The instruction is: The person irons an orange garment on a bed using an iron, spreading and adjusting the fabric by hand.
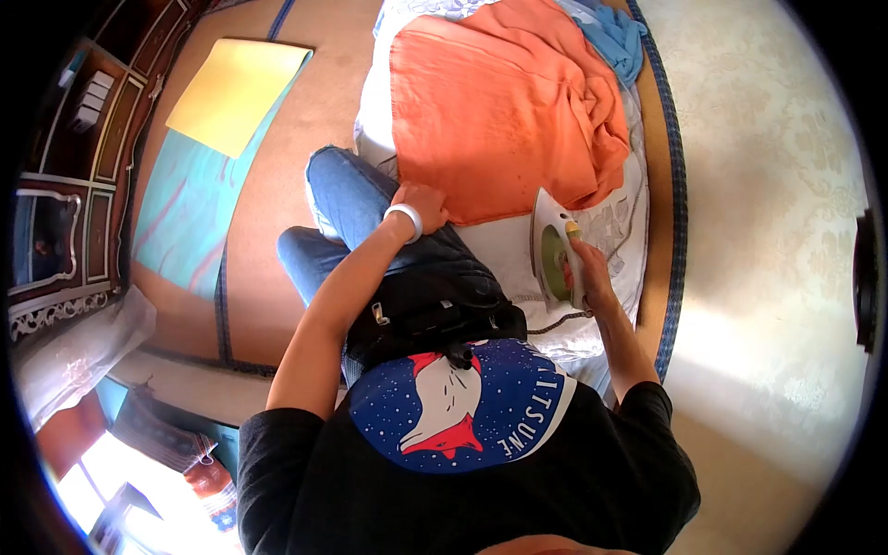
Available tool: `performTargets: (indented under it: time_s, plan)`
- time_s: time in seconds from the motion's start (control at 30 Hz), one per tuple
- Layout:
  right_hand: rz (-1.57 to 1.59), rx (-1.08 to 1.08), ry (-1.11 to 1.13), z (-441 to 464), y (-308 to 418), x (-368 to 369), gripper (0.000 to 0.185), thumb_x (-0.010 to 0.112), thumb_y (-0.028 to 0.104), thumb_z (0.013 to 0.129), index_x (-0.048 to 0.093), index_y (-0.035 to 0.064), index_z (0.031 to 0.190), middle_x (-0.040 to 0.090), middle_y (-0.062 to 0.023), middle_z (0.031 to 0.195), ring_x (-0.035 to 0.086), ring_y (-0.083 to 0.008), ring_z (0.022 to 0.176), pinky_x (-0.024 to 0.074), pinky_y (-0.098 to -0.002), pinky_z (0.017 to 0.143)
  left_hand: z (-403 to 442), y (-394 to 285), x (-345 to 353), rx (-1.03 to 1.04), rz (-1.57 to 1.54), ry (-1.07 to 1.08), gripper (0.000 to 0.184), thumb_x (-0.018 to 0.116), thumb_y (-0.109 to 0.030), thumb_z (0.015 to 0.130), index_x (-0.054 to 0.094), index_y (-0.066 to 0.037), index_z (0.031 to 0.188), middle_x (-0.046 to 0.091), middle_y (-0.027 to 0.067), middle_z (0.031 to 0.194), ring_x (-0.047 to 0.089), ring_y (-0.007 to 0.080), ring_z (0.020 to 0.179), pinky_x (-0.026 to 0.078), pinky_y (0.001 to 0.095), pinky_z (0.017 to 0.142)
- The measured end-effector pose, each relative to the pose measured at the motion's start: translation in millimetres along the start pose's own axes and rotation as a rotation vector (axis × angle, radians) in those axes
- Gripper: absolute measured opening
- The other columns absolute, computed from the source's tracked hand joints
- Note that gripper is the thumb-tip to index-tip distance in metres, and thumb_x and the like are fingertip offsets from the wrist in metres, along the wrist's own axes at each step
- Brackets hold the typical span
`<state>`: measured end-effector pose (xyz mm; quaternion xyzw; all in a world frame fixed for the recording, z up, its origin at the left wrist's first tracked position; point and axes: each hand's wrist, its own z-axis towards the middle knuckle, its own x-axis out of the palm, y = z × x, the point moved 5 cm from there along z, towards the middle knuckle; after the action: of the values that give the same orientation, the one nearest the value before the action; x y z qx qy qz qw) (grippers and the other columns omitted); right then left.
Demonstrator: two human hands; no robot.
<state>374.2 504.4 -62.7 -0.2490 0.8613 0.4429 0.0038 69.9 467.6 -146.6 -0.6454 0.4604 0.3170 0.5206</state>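
My right hand (pixel 590 270) is wrapped round the handle of a white and green iron (pixel 553 250). The iron is held on the right, its pointed tip toward the near right edge of an orange cloth (pixel 490 111). That cloth lies spread on a white padded sheet (pixel 504 250), smooth on the left and rumpled on the right. At its near left corner is my left hand (pixel 424 205), fingers curled at the cloth's edge; the fingertips are partly hidden. A white band circles the left wrist.
A blue cloth (pixel 615 42) lies bunched at the far right of the sheet. The iron's cord (pixel 561 321) runs near my lap. On the left are a yellow and teal mat (pixel 199 213) and a dark wooden cabinet (pixel 102 139). A pale patterned wall or panel (pixel 758 231) stands right.
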Motion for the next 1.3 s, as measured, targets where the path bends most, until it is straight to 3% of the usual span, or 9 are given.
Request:
performTargets:
  time_s: [0.17,0.3,0.4,1.1,1.2,1.3]
  plan:
    - [0.123,0.107,0.117,9,13,18,0.038,0.049,0.041,0.089,0.054,0.0046,0.081,0.051,-0.0025,0.057,0.047,-0.0109,0.043,0.0396,-0.0226,0.039,2,3,4,0.000,-0.009,-0.018,0.031,0.049,-0.029,0.079,0.065,-0.004,0.089,0.065,0.0164,0.092,0.062,0.0314,0.090,0.045,0.0423,0.083]
    - [0.042,0.025,0.069,20,10,25,0.037,0.053,0.042,0.087,0.056,0.0055,0.083,0.053,-0.0027,0.059,0.048,-0.0100,0.043,0.0389,-0.0220,0.040,-1,2,0,-0.003,-0.062,-0.065,0.029,0.050,-0.026,0.077,0.064,-0.002,0.084,0.064,0.0209,0.088,0.060,0.0361,0.087,0.045,0.0439,0.083]
    - [0.003,0.015,0.094,23,8,29,0.038,0.053,0.043,0.087,0.056,0.0052,0.084,0.053,-0.0026,0.059,0.048,-0.0101,0.043,0.0392,-0.0219,0.040,2,3,3,-0.026,-0.023,0.044,0.031,0.048,-0.029,0.080,0.065,-0.005,0.091,0.065,0.0161,0.095,0.061,0.0311,0.094,0.042,0.0423,0.086]
    - [-0.161,-0.120,0.209,27,44,71,0.037,0.052,0.040,0.089,0.057,0.0033,0.081,0.052,-0.0020,0.058,0.048,-0.0090,0.046,0.0377,-0.0216,0.042,-2,-1,-3,-0.017,-0.012,0.071,0.031,0.047,-0.029,0.081,0.065,-0.006,0.091,0.065,0.0166,0.092,0.061,0.0307,0.092,0.041,0.0412,0.088]
    - [-0.189,-0.128,0.180,24,39,67,0.039,0.053,0.039,0.088,0.058,0.0016,0.079,0.053,-0.0035,0.058,0.049,-0.0108,0.046,0.0376,-0.0244,0.042,-2,1,1,0.045,-0.022,-0.038,0.030,0.047,-0.028,0.079,0.064,-0.004,0.084,0.064,0.0187,0.084,0.061,0.0346,0.082,0.046,0.0449,0.078]
    - [-0.271,-0.165,0.183,25,30,62,0.040,0.053,0.038,0.089,0.057,0.0007,0.077,0.054,-0.0046,0.057,0.049,-0.0115,0.045,0.0372,-0.0257,0.042,-4,-1,4,0.023,0.038,0.031,0.032,0.046,-0.030,0.082,0.065,-0.006,0.092,0.065,0.0159,0.091,0.060,0.0294,0.093,0.039,0.0424,0.088]
